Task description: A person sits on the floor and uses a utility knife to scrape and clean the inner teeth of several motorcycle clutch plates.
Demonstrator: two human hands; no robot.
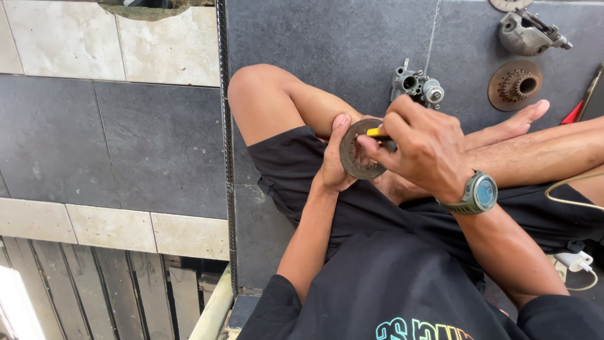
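From the head view, my left hand (335,162) is clamped around the edge of a round toothed metal disc (356,151), held above my lap. My right hand (423,150) has its fingers pinched together on a small yellow-handled tool (375,133), pressed against the disc's face. A carburetor (416,85) and a rusty sprocket hub (516,84) lie nearby on the dark tiles (340,38).

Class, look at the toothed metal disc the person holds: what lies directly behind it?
Behind the disc lie the left hand gripping its edge and a bare leg. The right hand covers the disc's right side.
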